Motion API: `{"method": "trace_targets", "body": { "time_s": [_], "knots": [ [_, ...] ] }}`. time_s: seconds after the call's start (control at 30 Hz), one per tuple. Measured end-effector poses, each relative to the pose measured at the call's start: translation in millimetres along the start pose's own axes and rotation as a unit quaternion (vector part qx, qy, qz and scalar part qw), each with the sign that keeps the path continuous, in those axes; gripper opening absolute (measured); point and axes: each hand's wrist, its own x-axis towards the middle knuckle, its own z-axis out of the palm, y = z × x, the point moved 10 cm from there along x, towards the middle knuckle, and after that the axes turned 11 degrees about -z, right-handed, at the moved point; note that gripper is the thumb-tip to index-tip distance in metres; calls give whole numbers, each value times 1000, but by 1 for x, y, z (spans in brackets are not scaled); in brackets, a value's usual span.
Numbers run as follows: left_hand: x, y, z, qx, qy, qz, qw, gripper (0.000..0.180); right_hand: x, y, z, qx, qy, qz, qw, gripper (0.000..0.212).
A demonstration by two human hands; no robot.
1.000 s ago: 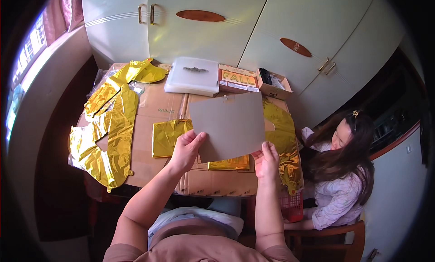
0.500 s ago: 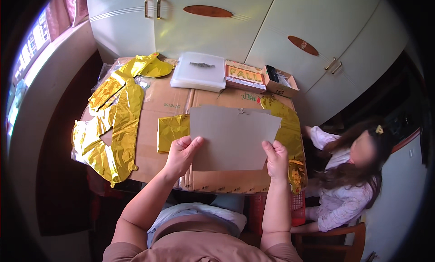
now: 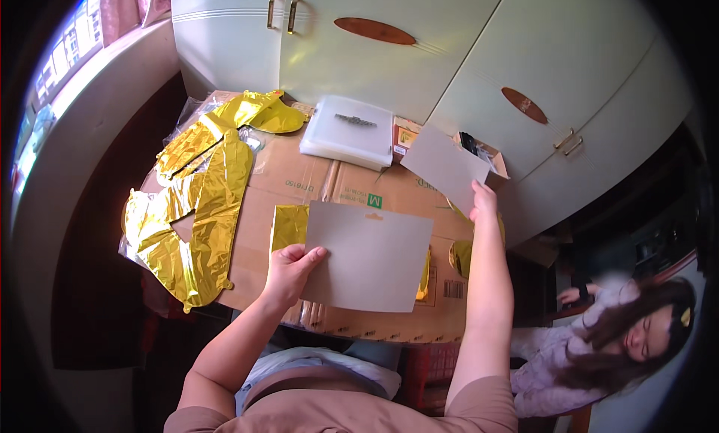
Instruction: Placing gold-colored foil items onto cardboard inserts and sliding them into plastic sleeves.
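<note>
Pale cabinets [image 3: 404,70], bright window [image 3: 71,50], pink curtain [image 3: 121,12]

gold foil packet [image 3: 289,226] partly behind grey card [image 3: 368,259]; pink curtain [image 3: 122,12] cut off above

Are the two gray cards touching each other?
Apart. The head view shows brown cardboard between them: the left hand holds one gray card nearer, the right hand holds the other gray card farther off.
</note>
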Motion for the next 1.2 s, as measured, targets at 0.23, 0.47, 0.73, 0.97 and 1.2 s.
{"method": "trace_targets", "body": {
  "time_s": [0.23,0.47,0.73,0.97,1.2],
  "knots": [
    [10,-4,5,-8,-17,-39,999,24,27,-54,62,-239,-21,-105,965,39],
    [23,-23,-4,-31,-42,-55,997,28,-161,-56,94,-146,-299,-6,943,47],
    [9,-17,13,-115,-134,-51,983,23,-287,-46,78,36,-311,56,948,46],
    [-13,-8,-11,-18,-128,-19,991,33,-295,-43,48,-57,-198,-40,978,26],
    [-8,4,-26,-31,-140,-14,989,32,-268,-53,13,-196,-183,-110,957,23]
  ]
}}
